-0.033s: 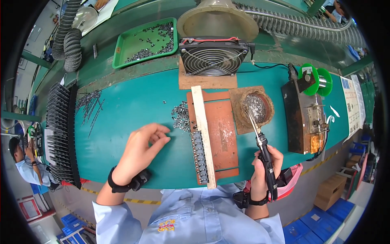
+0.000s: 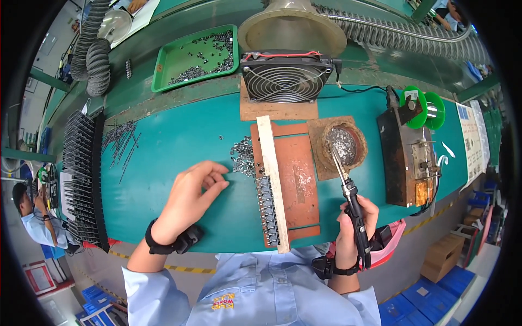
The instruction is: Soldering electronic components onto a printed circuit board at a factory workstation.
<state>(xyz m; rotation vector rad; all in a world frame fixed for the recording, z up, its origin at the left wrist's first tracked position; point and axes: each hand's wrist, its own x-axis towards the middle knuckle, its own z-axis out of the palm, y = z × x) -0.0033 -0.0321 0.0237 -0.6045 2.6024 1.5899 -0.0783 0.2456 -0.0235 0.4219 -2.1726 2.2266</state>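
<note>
My right hand (image 2: 353, 228) grips a black-handled soldering iron (image 2: 348, 185) near the table's front edge; its tip points up toward a round pot of silvery solder dross (image 2: 342, 142). My left hand (image 2: 193, 195) hovers over the green mat with fingers pinched together beside a heap of small grey metal parts (image 2: 243, 157); whether a part sits between the fingertips is hidden. Between my hands lies a brown board (image 2: 296, 179) with a pale wooden strip (image 2: 271, 174) across it and a row of small parts (image 2: 268, 209) lined up along its left side.
A desk fan (image 2: 285, 76) stands behind the board under a fume hood (image 2: 291, 27). A green tray of small parts (image 2: 196, 54) sits at back left, black racks (image 2: 81, 174) and loose metal pins (image 2: 119, 138) at left, a solder station (image 2: 408, 152) with a green spool (image 2: 427, 106) at right.
</note>
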